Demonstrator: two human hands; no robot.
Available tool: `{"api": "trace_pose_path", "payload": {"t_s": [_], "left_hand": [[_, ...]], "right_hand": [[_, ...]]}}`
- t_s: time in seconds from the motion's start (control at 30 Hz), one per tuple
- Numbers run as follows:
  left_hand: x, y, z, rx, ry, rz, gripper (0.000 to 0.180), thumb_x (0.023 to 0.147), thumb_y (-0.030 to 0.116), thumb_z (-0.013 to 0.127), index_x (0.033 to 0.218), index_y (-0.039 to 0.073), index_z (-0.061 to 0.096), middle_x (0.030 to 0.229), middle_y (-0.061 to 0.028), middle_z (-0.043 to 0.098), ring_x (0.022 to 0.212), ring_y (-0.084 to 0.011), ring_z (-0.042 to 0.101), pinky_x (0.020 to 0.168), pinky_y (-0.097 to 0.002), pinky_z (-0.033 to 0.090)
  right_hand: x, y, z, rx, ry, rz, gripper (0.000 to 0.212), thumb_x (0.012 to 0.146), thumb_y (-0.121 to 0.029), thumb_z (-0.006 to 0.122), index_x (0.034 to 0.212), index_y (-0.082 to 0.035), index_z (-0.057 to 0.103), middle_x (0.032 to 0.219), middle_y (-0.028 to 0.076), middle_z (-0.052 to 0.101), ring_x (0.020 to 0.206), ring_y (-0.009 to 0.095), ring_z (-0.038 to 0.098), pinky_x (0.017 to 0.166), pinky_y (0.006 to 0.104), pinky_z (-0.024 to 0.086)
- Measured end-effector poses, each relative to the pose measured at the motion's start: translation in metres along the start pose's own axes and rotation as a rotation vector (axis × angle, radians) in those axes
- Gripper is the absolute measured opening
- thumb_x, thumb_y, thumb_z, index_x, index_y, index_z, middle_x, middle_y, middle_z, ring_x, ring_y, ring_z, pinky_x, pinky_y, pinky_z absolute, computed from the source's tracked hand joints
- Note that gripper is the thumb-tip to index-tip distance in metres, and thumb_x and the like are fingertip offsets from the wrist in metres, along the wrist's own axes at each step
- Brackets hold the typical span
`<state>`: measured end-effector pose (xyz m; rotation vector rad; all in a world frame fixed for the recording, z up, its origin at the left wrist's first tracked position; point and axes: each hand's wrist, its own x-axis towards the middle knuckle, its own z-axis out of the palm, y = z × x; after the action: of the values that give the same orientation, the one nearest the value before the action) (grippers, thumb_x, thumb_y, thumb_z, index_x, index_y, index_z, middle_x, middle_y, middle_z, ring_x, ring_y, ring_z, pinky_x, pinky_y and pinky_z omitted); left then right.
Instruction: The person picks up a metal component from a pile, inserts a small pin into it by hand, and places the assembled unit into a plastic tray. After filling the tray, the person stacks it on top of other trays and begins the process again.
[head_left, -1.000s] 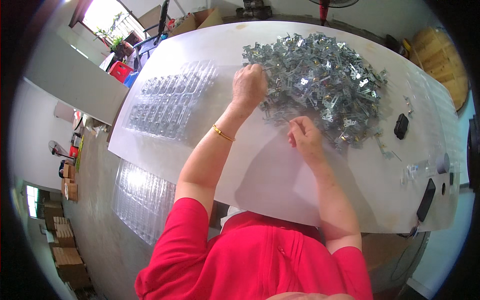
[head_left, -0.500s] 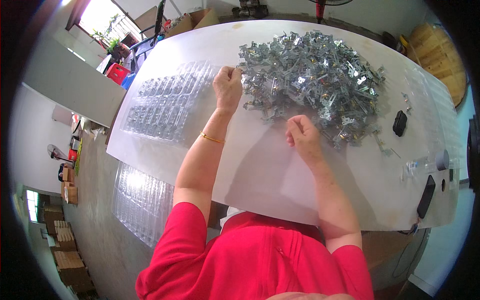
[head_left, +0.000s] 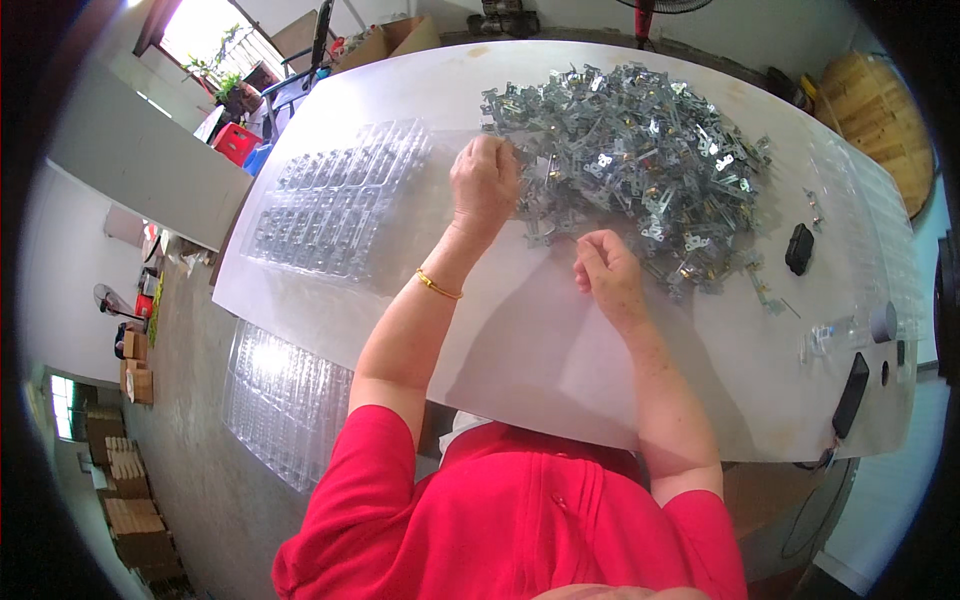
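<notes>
Many metal parts (head_left: 640, 165) heaped on the table (head_left: 540, 370): my left hand (head_left: 485, 185) curled at the heap's left edge, my right hand (head_left: 608, 270) bunched nearer me, any pinched piece hidden in both, tangles best teased apart gently.

- Metal parts (head_left: 650, 165): looked like thin grey sheet metal, glossy where light hit, a few brassy yellow bits mixed in.
- Desk (head_left: 560, 345): pale top was smooth, with a soft sheen.
- Desk tray (head_left: 405, 190): was clear moulded plastic, shiny, ridged.
- Lower tray (head_left: 285, 400): also looked clear and ridged, with strong glare.
- Bracelet (head_left: 438, 285): was gold-coloured metal, polished.
- Shirt (head_left: 580, 520): was red cloth, matt, softly creased.
- Bottle (head_left: 832, 338): was see-through, glossy, likely plastic.
- Black case (head_left: 799, 248): looked like dark plastic, mostly matt.
- Round board (head_left: 875, 125): was wood, visible grain, light sheen.
- Boxes (head_left: 140, 540): were brown cardboard, matt.
- Floor (head_left: 200, 350): looked grey, hard, dull.
</notes>
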<state>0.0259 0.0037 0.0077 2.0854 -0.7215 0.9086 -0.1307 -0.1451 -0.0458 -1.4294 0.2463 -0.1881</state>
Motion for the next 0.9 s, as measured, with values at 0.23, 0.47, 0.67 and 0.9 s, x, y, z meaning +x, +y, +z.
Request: {"api": "trace_pose_path", "payload": {"t_s": [0.23, 0.47, 0.67, 0.9], "left_hand": [[0.013, 0.012, -0.019, -0.103, 0.077, -0.194, 0.012, 0.094, 0.010, 0.062, 0.086, 0.001, 0.061, 0.069, -0.0069, 0.063, 0.062, -0.0119, 0.055, 0.059, -0.0286, 0.047], [0.001, -0.001, -0.021, -0.336, 0.066, -0.494, 0.018, 0.097, 0.013, 0.060, 0.085, 0.000, 0.062, 0.075, -0.0028, 0.066, 0.064, -0.0056, 0.055, 0.059, -0.0219, 0.046], [-0.014, -0.011, -0.020, -0.557, 0.045, -0.785, 0.017, 0.097, 0.014, 0.061, 0.088, 0.000, 0.062, 0.075, -0.0029, 0.066, 0.063, -0.0052, 0.054, 0.057, -0.0220, 0.046], [-0.021, -0.011, -0.017, -0.232, -0.084, -0.529, 0.018, 0.096, 0.015, 0.062, 0.085, 0.001, 0.061, 0.072, -0.0015, 0.065, 0.062, -0.0049, 0.054, 0.057, -0.0235, 0.046]], "right_hand": [[0.003, 0.007, -0.002, 0.024, 0.000, -0.006, 0.014, 0.100, -0.019, 0.060, 0.097, -0.006, 0.060, 0.074, 0.000, 0.061, 0.060, 0.006, 0.056, 0.052, 0.0224, 0.047], [0.002, 0.005, 0.001, 0.003, 0.031, -0.011, 0.013, 0.099, -0.019, 0.060, 0.096, -0.006, 0.061, 0.074, -0.001, 0.061, 0.060, 0.006, 0.056, 0.052, 0.0223, 0.047], [0.002, 0.006, -0.002, 0.028, 0.005, -0.015, 0.014, 0.100, -0.020, 0.059, 0.096, -0.007, 0.060, 0.073, -0.001, 0.060, 0.059, 0.005, 0.055, 0.052, 0.0215, 0.047], [0.000, 0.001, 0.000, -0.014, 0.007, 0.002, 0.015, 0.100, -0.021, 0.059, 0.096, -0.007, 0.060, 0.073, -0.001, 0.060, 0.058, 0.005, 0.055, 0.051, 0.0210, 0.046]]}}
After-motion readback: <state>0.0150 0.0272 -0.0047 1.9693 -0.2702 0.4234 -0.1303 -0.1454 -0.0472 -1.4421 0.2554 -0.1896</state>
